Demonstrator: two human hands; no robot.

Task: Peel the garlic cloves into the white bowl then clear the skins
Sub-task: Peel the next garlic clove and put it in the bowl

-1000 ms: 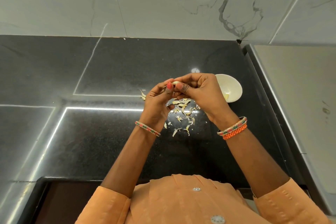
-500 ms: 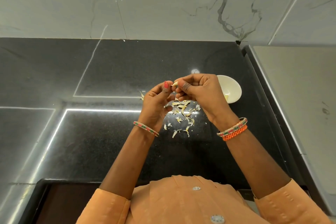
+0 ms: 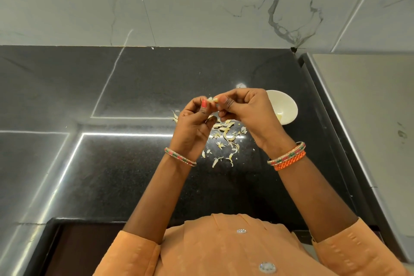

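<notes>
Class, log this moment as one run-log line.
left hand + right hand: pinching garlic clove | skins: on counter | white bowl: right

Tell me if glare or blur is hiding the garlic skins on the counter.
Head view: bright light-strip reflections streak the black counter left of the garlic skins, not over them; skins read sharp; the garlic clove pinched between the left hand and right hand is small, slightly soft; edges bow, wide-angle.

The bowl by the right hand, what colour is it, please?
White bowl, head view.
</notes>
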